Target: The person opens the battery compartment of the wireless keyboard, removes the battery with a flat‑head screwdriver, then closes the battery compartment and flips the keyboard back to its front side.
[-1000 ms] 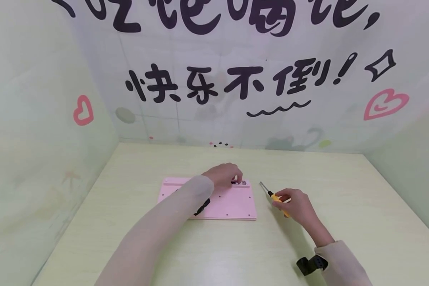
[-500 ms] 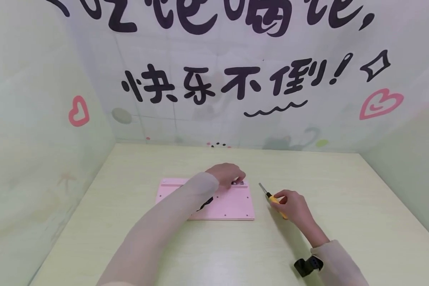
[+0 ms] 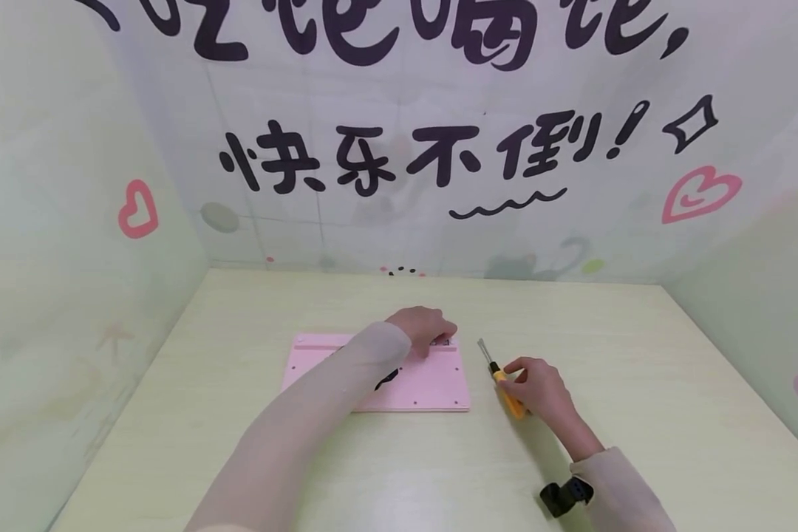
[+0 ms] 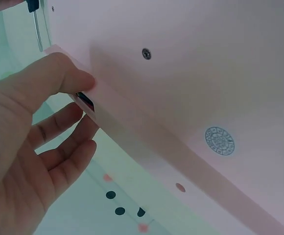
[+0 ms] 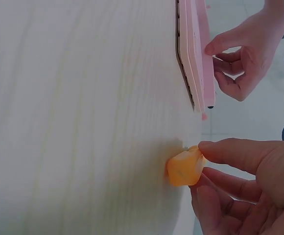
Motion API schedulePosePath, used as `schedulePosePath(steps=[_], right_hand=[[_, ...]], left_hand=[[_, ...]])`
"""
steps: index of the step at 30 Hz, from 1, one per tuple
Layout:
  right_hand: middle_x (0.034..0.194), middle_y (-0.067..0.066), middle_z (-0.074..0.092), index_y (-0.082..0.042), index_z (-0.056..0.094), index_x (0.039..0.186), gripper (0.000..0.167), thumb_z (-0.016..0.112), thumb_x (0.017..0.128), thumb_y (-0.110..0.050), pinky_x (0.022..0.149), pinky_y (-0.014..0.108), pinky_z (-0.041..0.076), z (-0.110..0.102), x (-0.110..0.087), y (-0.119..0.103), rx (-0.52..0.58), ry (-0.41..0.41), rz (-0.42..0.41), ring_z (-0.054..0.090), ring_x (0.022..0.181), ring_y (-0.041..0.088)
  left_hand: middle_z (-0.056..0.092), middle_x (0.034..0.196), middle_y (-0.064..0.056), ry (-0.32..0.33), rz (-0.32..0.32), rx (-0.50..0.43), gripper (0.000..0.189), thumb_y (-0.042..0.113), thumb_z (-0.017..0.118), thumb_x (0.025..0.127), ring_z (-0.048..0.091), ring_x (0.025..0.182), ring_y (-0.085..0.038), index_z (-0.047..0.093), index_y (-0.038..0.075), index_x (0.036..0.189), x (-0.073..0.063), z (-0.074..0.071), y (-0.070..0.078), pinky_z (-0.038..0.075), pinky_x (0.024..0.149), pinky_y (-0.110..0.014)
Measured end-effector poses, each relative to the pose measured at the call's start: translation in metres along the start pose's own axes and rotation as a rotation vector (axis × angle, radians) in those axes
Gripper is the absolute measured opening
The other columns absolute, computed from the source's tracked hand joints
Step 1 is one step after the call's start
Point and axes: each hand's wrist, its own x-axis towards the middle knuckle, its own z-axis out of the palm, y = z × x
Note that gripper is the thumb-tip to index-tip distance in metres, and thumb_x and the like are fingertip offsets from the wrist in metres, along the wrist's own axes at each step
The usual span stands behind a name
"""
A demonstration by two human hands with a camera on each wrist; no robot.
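A pink panel (image 3: 432, 383) lay on the table (image 3: 399, 473), a screw (image 4: 147, 54) seated in its face.
The left hand (image 3: 422, 326) pinched its far edge, toward the right, by a dark slot (image 4: 85, 101); farther right, the right hand (image 3: 537, 386) held a screwdriver (image 3: 512, 404) clear of it. Work seemed partway: slot exposed, screw in, the remainder unclear.

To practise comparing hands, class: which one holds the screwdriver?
The right hand: it pinches the orange-handled screwdriver; the left hand touches the pink board instead.
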Motion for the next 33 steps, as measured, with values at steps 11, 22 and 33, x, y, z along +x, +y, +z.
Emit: schedulePosePath(steps=[11,22,33], right_hand=[[0.074,0.008,0.055,0.003,0.059,0.105,0.030,0.068,0.080,-0.012,0.044,0.030,0.048,0.0034,0.0011,-0.0001,0.053,-0.024,0.034,0.052,0.048,0.017],[0.071,0.007,0.054,0.004,0.060,0.106,0.032,0.069,0.081,-0.014,0.043,0.030,0.047,0.0019,0.0006,-0.0001,0.048,-0.037,0.025,0.051,0.045,0.018],[0.069,0.006,0.054,0.002,0.060,0.108,0.035,0.068,0.082,-0.020,0.044,0.031,0.046,-0.0037,0.0028,-0.0034,0.012,-0.057,0.025,0.051,0.045,0.019]], left_hand=[[0.044,0.085,0.004,-0.008,0.022,-0.017,0.026,0.000,0.060,0.083,0.040,0.071,-0.013,0.050,0.020,0.097,-0.0056,-0.0010,-0.0004,0.032,0.061,-0.023],[0.043,0.086,0.003,-0.035,0.021,0.023,0.023,0.000,0.060,0.083,0.036,0.070,-0.013,0.050,0.018,0.094,-0.0077,-0.0014,0.0004,0.030,0.058,-0.024],[0.044,0.085,0.003,-0.033,0.010,0.038,0.024,0.001,0.061,0.083,0.038,0.072,-0.013,0.048,0.019,0.093,0.0003,0.0018,-0.0001,0.031,0.058,-0.025]])
